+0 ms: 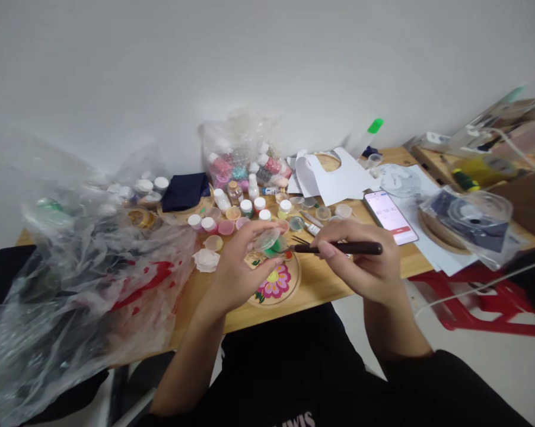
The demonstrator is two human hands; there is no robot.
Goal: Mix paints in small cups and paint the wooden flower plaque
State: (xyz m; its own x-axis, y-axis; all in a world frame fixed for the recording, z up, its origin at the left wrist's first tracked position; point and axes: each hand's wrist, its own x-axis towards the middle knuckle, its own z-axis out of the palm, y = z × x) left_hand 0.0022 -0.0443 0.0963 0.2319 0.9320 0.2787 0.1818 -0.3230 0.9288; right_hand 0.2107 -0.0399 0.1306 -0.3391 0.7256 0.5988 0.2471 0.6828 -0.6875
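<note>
My left hand (pixel 238 270) holds a small clear plastic cup (pixel 267 241) with green stuff inside, tilted between thumb and fingers. In my right hand (pixel 368 261) is a tool with a dark brown handle (pixel 360 248); its thin metal end reaches into the cup. Whether that end is a blade or a scoop I cannot tell. Beneath the cup lies a round wooden disc (pixel 296 287) painted with a pink and purple flower (pixel 276 279), partly hidden by my left hand. Some thin dark brush-like tips (pixel 300 240) show between the hands.
Small paint jars (pixel 247 207) and clear cups (pixel 323 213) crowd behind my hands. Crumpled clear plastic sheeting (pixel 94 296) covers the left side. A phone (pixel 391 218), white papers (pixel 338 178) and a bagged wooden disc (pixel 445 228) lie right. A red stool (pixel 485 305) stands below.
</note>
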